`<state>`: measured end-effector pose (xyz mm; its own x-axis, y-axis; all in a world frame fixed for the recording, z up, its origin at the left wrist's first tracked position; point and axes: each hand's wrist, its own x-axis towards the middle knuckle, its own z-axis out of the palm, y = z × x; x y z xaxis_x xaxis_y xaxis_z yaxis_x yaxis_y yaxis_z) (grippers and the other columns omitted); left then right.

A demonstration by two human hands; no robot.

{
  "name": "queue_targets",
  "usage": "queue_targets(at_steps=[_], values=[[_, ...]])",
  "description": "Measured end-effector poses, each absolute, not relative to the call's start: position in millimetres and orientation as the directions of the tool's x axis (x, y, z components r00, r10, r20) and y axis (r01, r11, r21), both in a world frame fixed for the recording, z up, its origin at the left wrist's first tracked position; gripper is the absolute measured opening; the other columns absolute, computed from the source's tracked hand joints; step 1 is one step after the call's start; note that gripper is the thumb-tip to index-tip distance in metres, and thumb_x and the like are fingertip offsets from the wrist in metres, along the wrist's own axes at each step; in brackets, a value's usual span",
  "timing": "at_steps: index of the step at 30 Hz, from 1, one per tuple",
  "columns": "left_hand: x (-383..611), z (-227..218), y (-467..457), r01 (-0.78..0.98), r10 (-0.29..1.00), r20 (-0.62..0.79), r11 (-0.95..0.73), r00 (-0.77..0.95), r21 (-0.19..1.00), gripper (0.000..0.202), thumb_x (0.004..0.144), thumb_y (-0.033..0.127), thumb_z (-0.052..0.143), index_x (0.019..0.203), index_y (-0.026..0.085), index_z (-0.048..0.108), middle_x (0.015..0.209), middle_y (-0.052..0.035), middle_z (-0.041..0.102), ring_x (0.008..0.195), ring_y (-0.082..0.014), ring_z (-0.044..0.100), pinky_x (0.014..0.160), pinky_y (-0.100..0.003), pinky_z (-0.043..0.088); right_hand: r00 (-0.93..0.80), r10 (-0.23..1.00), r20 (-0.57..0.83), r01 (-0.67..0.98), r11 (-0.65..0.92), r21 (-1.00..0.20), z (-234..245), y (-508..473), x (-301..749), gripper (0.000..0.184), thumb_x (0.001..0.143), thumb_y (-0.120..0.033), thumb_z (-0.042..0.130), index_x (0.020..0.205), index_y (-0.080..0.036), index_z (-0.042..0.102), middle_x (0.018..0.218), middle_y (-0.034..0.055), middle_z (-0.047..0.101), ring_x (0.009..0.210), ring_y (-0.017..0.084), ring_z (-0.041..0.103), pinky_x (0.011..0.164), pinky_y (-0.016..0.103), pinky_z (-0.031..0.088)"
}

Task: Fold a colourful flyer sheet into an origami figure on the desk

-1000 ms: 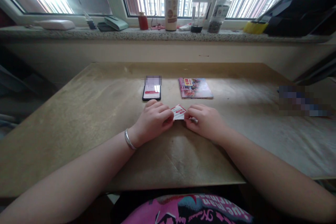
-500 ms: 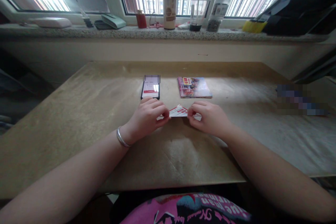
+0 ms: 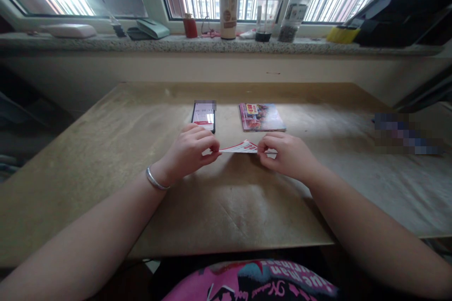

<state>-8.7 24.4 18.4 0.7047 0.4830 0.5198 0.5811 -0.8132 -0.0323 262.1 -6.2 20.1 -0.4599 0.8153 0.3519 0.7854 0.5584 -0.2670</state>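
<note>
A small red and white paper slip [image 3: 240, 147] is stretched between my two hands, just above the brown table [image 3: 106, 150]. My left hand [image 3: 190, 150], with a silver bangle on its wrist, pinches the slip's left end with its fingers curled. My right hand [image 3: 286, 154] pinches the right end the same way. Beyond my left hand lies a black phone [image 3: 204, 116] with its screen lit. A colourful stack of leaflets [image 3: 261, 117] lies beyond my right hand.
The stone windowsill [image 3: 212, 46] at the back carries a tall cylinder [image 3: 229, 0], a red jar [image 3: 189, 27], clear containers [image 3: 280, 16] and a yellow object [image 3: 342, 35]. A dark case [image 3: 406, 9] leans at the far right.
My hands have moved apart, and the slip between them has opened out wider and flatter. The camera has tilted slightly.
</note>
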Motion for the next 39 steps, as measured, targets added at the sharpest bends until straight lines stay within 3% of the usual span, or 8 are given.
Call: queue_targets(at_steps=[10,23,32,39], values=[[-13,21,26,0.541,0.416,0.544,-0.837,0.729,-0.085,0.014,0.087,0.025,0.057,0.075,0.02,0.057,0.074,0.0015,0.063,0.072,-0.0138,0.055,0.079,-0.03,0.038,-0.456,0.808,0.372,0.786,0.562,-0.258,18,-4,266,0.01,0.077,-0.021,0.052,0.072,-0.02,0.061,0.08,0.0031,0.066,0.074,0.016,0.062,0.069,0.027,0.043],[-17,21,27,0.562,0.446,0.526,-0.824,0.724,-0.074,0.018,0.089,0.029,0.056,0.074,0.02,0.058,0.075,0.0008,0.063,0.072,-0.0135,0.054,0.079,-0.029,0.039,-0.446,0.8,0.402,0.798,0.559,-0.227,18,0,276,0.007,0.074,-0.021,0.054,0.071,-0.02,0.059,0.078,0.0021,0.065,0.073,0.017,0.061,0.065,0.027,0.042],[-11,16,22,0.582,0.549,0.505,-0.806,0.666,0.109,0.021,0.09,0.026,0.052,0.072,0.016,0.057,0.073,-0.0026,0.059,0.069,-0.0146,0.052,0.067,-0.029,0.039,-0.56,0.777,0.288,0.757,0.621,-0.203,10,1,270,0.01,0.079,-0.021,0.053,0.074,-0.021,0.061,0.082,0.0021,0.066,0.075,0.016,0.06,0.065,0.027,0.039],[10,7,7,0.639,0.644,0.34,-0.756,0.685,0.144,0.02,0.093,0.031,0.052,0.101,0.023,0.067,0.102,-0.0029,0.067,0.091,-0.0197,0.058,0.083,-0.036,0.041,-0.682,0.71,0.174,0.7,0.703,-0.127,10,-8,253,0.011,0.085,-0.022,0.053,0.08,-0.022,0.062,0.087,0.0017,0.067,0.081,0.017,0.06,0.065,0.027,0.037]])
